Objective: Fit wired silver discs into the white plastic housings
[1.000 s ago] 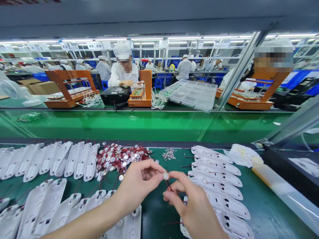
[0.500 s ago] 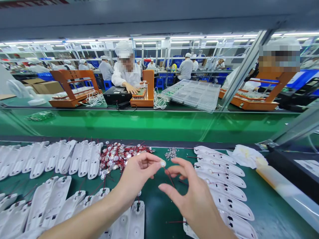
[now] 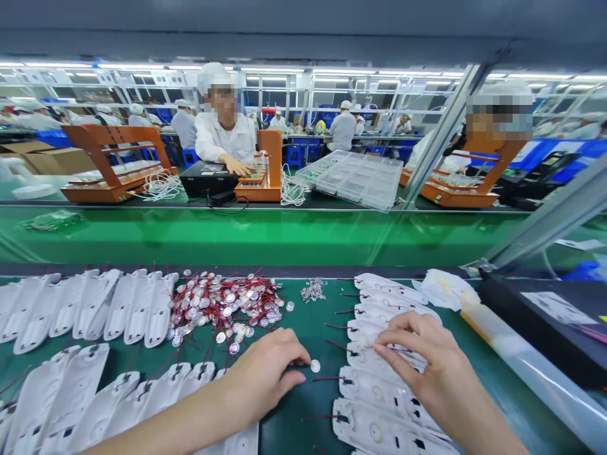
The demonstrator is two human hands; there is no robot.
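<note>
The green counter (image 3: 294, 436) carries rows of white shells (image 3: 95, 303) on the left, a stack of wired shells (image 3: 379, 392) on the right, and a far pile of red-wired discs (image 3: 222, 303) between them. The left hand (image 3: 265, 373) rests loosely curled and holds nothing, with one disc (image 3: 315, 365) lying just beside its fingertips. The right hand (image 3: 427, 366) presses bent fingers on the stack; whether it grips a shell I cannot tell.

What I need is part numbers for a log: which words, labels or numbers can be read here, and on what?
None can be read.
White sheet on the black unit: printed lines, too blurred to read.
White plastic housings: no legible markings.
Round metal discs with red wires: no print visible.
</note>
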